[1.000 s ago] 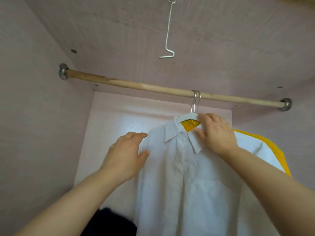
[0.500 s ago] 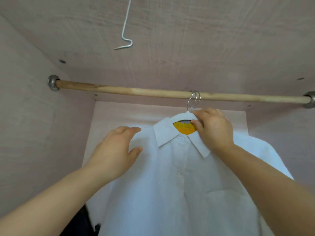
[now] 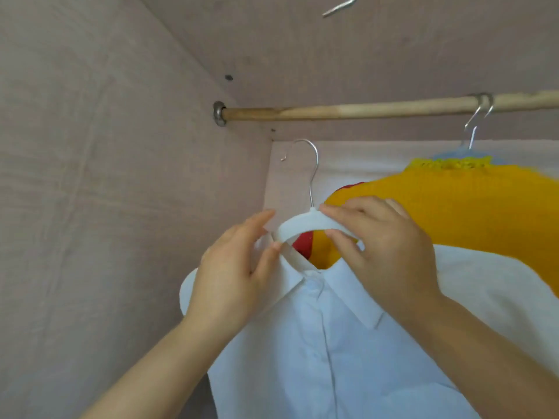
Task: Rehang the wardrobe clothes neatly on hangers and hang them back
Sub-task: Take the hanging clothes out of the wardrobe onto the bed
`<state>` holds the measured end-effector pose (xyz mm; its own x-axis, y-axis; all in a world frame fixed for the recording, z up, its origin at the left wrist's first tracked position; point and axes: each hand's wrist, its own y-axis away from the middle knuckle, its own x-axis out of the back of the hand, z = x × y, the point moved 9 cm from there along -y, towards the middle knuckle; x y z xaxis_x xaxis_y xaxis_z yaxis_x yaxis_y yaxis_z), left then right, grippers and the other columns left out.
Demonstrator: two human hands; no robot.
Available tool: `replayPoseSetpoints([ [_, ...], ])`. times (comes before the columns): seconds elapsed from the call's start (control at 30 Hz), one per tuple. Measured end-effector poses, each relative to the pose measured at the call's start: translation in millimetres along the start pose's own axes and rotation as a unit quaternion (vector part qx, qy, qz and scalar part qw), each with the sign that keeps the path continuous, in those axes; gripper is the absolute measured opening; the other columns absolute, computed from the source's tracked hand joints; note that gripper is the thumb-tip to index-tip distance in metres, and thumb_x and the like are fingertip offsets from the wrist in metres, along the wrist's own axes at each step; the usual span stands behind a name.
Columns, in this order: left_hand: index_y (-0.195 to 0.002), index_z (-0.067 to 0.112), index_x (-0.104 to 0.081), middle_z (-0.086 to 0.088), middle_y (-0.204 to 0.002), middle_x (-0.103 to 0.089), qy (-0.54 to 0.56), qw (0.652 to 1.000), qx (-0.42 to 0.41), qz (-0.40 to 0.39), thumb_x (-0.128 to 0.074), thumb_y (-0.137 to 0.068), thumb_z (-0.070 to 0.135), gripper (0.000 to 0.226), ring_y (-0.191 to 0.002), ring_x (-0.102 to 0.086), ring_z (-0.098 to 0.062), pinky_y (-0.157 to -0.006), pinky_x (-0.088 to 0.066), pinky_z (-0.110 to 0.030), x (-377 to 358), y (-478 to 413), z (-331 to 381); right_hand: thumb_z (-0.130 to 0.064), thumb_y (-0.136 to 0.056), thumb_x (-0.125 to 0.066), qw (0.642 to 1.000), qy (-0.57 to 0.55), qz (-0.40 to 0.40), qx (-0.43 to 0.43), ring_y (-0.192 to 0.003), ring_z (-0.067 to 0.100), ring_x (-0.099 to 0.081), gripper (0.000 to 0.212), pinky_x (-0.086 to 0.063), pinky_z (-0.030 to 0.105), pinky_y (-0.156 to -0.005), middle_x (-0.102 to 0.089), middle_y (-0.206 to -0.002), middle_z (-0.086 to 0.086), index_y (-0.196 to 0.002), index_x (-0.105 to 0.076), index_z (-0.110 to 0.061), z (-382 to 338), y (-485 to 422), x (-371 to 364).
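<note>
The right hand's (image 3: 384, 252) fingers (image 3: 341, 213) pinch the white hanger (image 3: 305, 223) by its neck, and the left hand's (image 3: 230, 276) fingers (image 3: 257, 225) and thumb close on its left arm at the collar. The white shirt (image 3: 317, 343) on it, half a second ago hooked on the rod (image 3: 348, 111), is now held below the rod, its hook free. Count: two hangers, two garments, one rod. The yellow knit (image 3: 453, 207) stays hung on its blue hanger (image 3: 462, 152).

A pinkish wood-grain side wall (image 3: 90, 207) and top panel (image 3: 378, 55) meet a paler, brighter back panel (image 3: 348, 160).
</note>
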<state>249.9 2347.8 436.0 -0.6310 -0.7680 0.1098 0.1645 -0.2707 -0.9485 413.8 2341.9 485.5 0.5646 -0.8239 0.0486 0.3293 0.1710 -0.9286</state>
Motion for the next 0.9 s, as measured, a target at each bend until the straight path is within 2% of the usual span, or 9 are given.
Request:
replayPoseSetpoints([
  [0.07,-0.122,0.026,-0.057,0.013,-0.101,-0.057,-0.021,0.999,0.026,-0.02,-0.054,-0.089,0.033,0.034,-0.091,-0.047,0.002,-0.076,-0.033,-0.004,9.2,40.2,-18.8,-0.027,-0.081,-0.06,0.999,-0.029,-0.025,0.007,-0.078,0.018,-0.053,0.026,-0.042,0.022,-0.058,-0.065,-0.089,-0.005,-0.104,-0.07,-0.027,-26.6,30.6,-12.5],
  [0.13,-0.118,0.026,-0.06,0.014,-0.099,-0.057,-0.034,0.997,0.063,-0.039,-0.056,-0.088,0.029,0.03,-0.09,-0.045,0.009,-0.078,-0.03,0.001,18.2,82.5,-38.4,-0.028,-0.084,-0.054,0.996,-0.078,-0.05,0.014,-0.077,0.016,-0.049,0.027,-0.042,0.023,-0.057,-0.065,-0.089,-0.005,-0.105,-0.07,-0.026,-53.0,62.9,-24.5],
  [0.2,-0.115,0.03,-0.061,0.016,-0.1,-0.056,-0.045,0.992,0.105,-0.044,-0.06,-0.088,0.021,0.029,-0.096,-0.044,0.016,-0.08,-0.029,0.002,29.8,125.2,-54.9,-0.026,-0.086,-0.053,0.988,-0.137,-0.067,0.019,-0.073,0.02,-0.052,0.026,-0.046,0.028,-0.056,-0.065,-0.089,-0.004,-0.105,-0.07,-0.024,-78.5,95.5,-33.5],
  [0.27,-0.112,0.038,-0.059,0.013,-0.098,-0.056,-0.055,0.987,0.147,-0.042,-0.061,-0.087,0.017,0.033,-0.095,-0.046,0.016,-0.079,-0.029,0.003,43.8,165.9,-66.1,-0.024,-0.089,-0.054,0.979,-0.186,-0.078,0.024,-0.073,0.02,-0.053,0.024,-0.045,0.028,-0.06,-0.064,-0.09,-0.003,-0.107,-0.069,-0.022,-103.8,125.4,-39.7],
  [0.4,-0.106,0.044,-0.055,0.009,-0.093,-0.055,-0.099,0.968,0.23,-0.024,-0.058,-0.082,0.022,0.033,-0.093,-0.048,0.013,-0.078,-0.032,0.001,80.3,237.9,-77.3,-0.024,-0.089,-0.056,0.951,-0.285,-0.113,0.024,-0.073,0.019,-0.053,0.024,-0.047,0.026,-0.06,-0.061,-0.093,-0.004,-0.11,-0.069,-0.021,-154.5,177.1,-50.3],
  [0.5,-0.104,0.041,-0.06,0.012,-0.095,-0.053,-0.137,0.945,0.298,-0.022,-0.062,-0.085,0.017,0.031,-0.092,-0.051,0.008,-0.075,-0.036,-0.001,115.8,291.1,-81.4,-0.025,-0.089,-0.056,0.92,-0.372,-0.124,0.004,-0.068,0.022,-0.057,0.024,-0.049,0.032,-0.058,-0.057,-0.093,-0.007,-0.108,-0.069,-0.022,-196.3,208.0,-52.8],
  [0.73,-0.099,0.048,-0.058,0.012,-0.091,-0.055,-0.284,0.877,0.388,0.024,-0.069,-0.08,0.007,0.047,-0.089,-0.053,0.01,-0.074,-0.036,0.0,232.7,397.7,-47.1,-0.031,-0.089,-0.053,0.83,-0.535,-0.154,0.002,-0.074,0.014,-0.052,0.023,-0.042,0.024,-0.065,-0.053,-0.095,-0.013,-0.104,-0.071,-0.026,-325.8,246.1,-24.9],
  [0.83,-0.095,0.051,-0.063,0.015,-0.091,-0.056,-0.337,0.839,0.422,0.071,-0.065,-0.08,0.02,0.035,-0.089,-0.052,0.012,-0.072,-0.036,0.0,289.6,436.6,-16.2,-0.031,-0.089,-0.052,0.783,-0.601,-0.159,0.018,-0.075,0.013,-0.052,0.025,-0.043,0.022,-0.068,-0.056,-0.094,-0.011,-0.103,-0.072,-0.024,-388.3,246.2,3.4],
  [0.9,-0.108,0.048,-0.054,0.018,-0.091,-0.055,-0.383,0.807,0.437,0.101,-0.06,-0.077,0.027,0.038,-0.087,-0.052,0.012,-0.07,-0.037,-0.001,329.1,457.5,10.4,-0.031,-0.088,-0.053,0.749,-0.641,-0.163,0.032,-0.074,0.014,-0.053,0.025,-0.043,0.023,-0.068,-0.063,-0.088,-0.007,-0.102,-0.072,-0.024,-429.3,242.6,27.3],
])
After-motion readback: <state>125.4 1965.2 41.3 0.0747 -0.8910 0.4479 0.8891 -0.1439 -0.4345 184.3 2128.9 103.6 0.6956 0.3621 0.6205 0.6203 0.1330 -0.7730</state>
